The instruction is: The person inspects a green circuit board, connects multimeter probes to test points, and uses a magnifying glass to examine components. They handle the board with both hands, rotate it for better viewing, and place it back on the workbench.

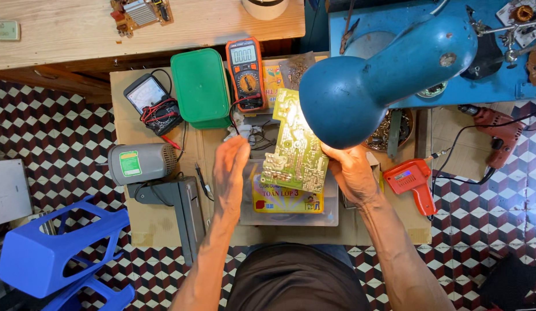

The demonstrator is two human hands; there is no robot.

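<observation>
You are holding the green circuit board [295, 144] up under the blue lamp [360, 92] with your right hand [353, 173]. Your left hand [230, 167] is open and holding nothing. Keep the board steady over the cardboard's [164, 227] middle.

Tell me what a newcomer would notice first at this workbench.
The big blue lamp fills the upper middle, shining on a yellow-green circuit board that the right hand holds up at its right edge. The left hand hovers open left of the board, and an orange meter lies behind it beside a green box.
</observation>
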